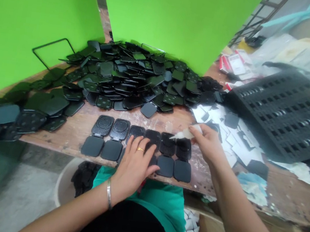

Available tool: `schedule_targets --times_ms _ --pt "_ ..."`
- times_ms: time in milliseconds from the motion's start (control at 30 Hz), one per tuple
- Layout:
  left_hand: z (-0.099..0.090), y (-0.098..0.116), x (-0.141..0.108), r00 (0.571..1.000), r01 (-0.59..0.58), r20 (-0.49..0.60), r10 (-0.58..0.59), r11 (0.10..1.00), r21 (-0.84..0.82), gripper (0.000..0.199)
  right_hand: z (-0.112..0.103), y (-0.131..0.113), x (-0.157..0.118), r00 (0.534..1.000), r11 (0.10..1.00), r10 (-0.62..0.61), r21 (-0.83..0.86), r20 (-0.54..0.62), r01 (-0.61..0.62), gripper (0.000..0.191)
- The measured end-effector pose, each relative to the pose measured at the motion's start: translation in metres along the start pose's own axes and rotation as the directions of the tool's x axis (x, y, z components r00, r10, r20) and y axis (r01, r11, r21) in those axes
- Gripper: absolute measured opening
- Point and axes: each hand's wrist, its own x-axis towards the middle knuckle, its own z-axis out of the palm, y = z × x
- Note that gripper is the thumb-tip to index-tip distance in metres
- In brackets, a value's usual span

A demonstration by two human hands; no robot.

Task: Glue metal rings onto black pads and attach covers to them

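Note:
Several black hinged cases lie opened out side by side along the front edge of the wooden table (154,120). Each has a ridged half, such as this patterned one (104,125), and a smooth flat half (92,146) nearer to me. My left hand (138,159) rests palm down over the middle cases, fingers spread, hiding parts of them. In my right hand (206,140) is a small white bottle with a narrow nozzle (187,132). Its tip points left, over the ridged halves at the right end of the row.
A large heap of black square pieces (125,78) covers the back of the table, below green panels (168,11). White square sheets (237,140) and a black slotted rack (289,111) lie to the right. Under the table edge stands a pale bucket (63,182) with black material inside.

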Motion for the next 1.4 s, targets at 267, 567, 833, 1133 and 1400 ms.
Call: schedule_targets --times_ms 267,567,833,1133,1400 --pt "-0.004 -0.014 -0.011 0.997 0.07 0.008 -0.071 0.997 0.038 0.052 0.051 -0.005 0.016 1.0 0.996 -0.005 0.09 0.029 0.002 0.031" --pt "-0.007 -0.013 -0.012 0.996 0.082 0.032 -0.083 0.996 0.046 0.054 0.056 -0.009 0.02 0.984 0.966 -0.17 -0.186 0.058 0.178 0.029" --pt "-0.005 -0.013 -0.011 0.996 0.085 0.032 -0.086 0.995 0.049 0.055 0.043 -0.032 -0.007 0.954 0.878 -0.241 -0.379 0.176 0.292 0.029" --pt "-0.007 -0.013 -0.012 0.996 0.083 0.034 -0.084 0.996 0.039 0.057 0.078 -0.044 0.002 0.908 0.83 -0.376 -0.37 0.182 0.418 0.023" --pt "-0.005 -0.013 -0.01 0.995 0.086 0.04 -0.087 0.996 0.031 0.057 0.053 -0.034 0.014 0.922 0.818 -0.361 -0.427 0.138 0.384 0.024"
